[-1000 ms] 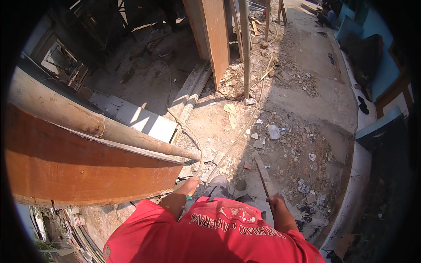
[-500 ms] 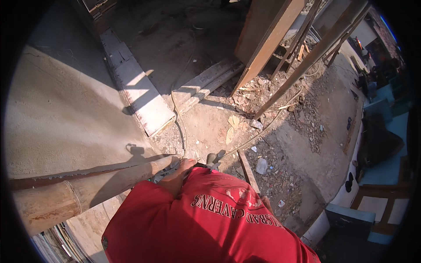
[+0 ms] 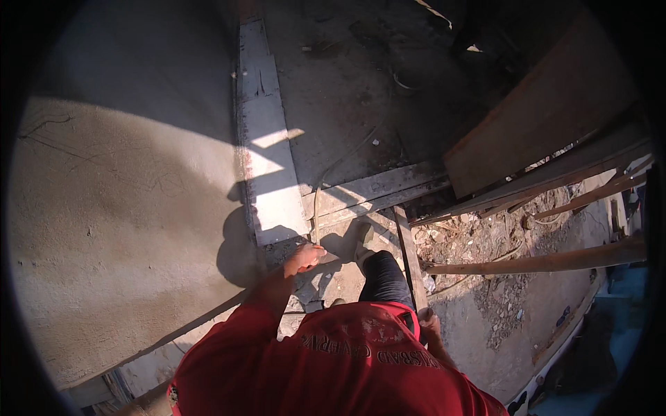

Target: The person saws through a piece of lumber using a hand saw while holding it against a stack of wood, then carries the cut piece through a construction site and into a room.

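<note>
My left hand point(image 3: 304, 258) is out ahead of my body, fingers loosely bent, and nothing shows in it. It hangs near the close end of a white-topped plank point(image 3: 281, 208) along the wall. At my right side, my right hand point(image 3: 429, 323) is closed on the lower end of a long wooden strip point(image 3: 411, 260). That strip slants up and away to a low sill. Part of the right hand's grip is hidden by my red shirt. One leg in dark trousers point(image 3: 383, 279) is forward, its foot by the sill.
A rough plastered wall point(image 3: 118, 208) fills the left. The concrete sill point(image 3: 374, 194) crosses ahead, with a cable point(image 3: 317, 201) over it. Wooden panels point(image 3: 548, 104) lean at the right, above rubble point(image 3: 499, 305). A long pole point(image 3: 541, 265) extends across the right side.
The view has swung right and closer to the sill. My left hand has come off the thick bamboo pole. One leg has come forward, and the strip at my right hand shows more fully.
</note>
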Available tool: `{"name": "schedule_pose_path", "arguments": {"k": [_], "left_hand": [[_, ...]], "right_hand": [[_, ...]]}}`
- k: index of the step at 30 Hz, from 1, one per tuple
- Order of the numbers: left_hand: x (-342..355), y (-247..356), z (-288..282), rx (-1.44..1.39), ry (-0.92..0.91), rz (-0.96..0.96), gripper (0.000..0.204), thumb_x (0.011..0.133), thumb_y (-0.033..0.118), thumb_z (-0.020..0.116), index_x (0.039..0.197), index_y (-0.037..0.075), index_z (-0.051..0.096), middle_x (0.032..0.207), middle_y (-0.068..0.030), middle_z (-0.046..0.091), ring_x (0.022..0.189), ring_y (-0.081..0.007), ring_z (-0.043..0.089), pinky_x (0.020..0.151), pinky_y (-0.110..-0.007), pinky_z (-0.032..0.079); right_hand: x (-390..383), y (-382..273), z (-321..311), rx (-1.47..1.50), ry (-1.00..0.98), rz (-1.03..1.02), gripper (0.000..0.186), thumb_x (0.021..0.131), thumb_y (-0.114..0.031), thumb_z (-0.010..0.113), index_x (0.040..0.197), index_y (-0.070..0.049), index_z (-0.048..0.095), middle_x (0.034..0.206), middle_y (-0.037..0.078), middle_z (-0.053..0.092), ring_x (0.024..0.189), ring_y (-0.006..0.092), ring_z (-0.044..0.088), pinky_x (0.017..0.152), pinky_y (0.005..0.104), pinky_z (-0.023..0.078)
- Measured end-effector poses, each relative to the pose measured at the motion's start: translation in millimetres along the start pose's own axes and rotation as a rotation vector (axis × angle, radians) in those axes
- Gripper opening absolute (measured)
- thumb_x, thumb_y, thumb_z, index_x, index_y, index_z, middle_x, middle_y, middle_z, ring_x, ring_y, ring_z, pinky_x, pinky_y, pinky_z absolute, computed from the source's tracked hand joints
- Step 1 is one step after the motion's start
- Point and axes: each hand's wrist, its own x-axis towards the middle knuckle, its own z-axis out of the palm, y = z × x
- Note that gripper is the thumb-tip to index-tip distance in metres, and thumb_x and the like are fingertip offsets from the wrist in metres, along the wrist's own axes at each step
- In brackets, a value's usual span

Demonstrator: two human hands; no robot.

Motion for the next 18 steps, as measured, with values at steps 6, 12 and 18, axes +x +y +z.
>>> {"name": "schedule_pose_path", "arguments": {"k": [6, 12, 18], "left_hand": [[-24.2, -36.3, -52.6, 0.418, 0.165, -0.242, 0.055, 0.093, 0.062, 0.061, 0.112, 0.013, 0.078, 0.109, -0.022, 0.075, 0.099, -0.0375, 0.074, 0.086, -0.046, 0.056], [-34.3, 63.1, -72.1, 0.499, 0.15, -0.189, 0.066, 0.096, 0.066, 0.05, 0.128, 0.011, 0.069, 0.113, -0.0235, 0.073, 0.108, -0.0442, 0.069, 0.093, -0.048, 0.054], [25.0, 29.6, -102.0, -0.172, 0.45, -0.419, 0.061, 0.099, 0.056, 0.049, 0.109, 0.002, 0.075, 0.107, -0.0254, 0.074, 0.109, -0.0394, 0.07, 0.091, -0.048, 0.054]], "right_hand": [[207.7, -93.3, -60.8, 0.109, -0.248, -0.024, 0.052, 0.076, -0.044, 0.077, 0.109, -0.005, 0.069, 0.104, 0.019, 0.074, 0.104, 0.0364, 0.073, 0.086, 0.0444, 0.058], [377.1, -155.9, -107.4, -0.313, -0.279, -0.042, 0.047, 0.081, -0.048, 0.076, 0.103, -0.006, 0.076, 0.105, 0.02, 0.073, 0.099, 0.0334, 0.072, 0.086, 0.0473, 0.055], [484.9, -303.0, -144.7, -0.353, -0.383, -0.044, 0.043, 0.083, -0.045, 0.075, 0.1, -0.005, 0.076, 0.101, 0.02, 0.072, 0.098, 0.0322, 0.07, 0.085, 0.049, 0.053]]}}
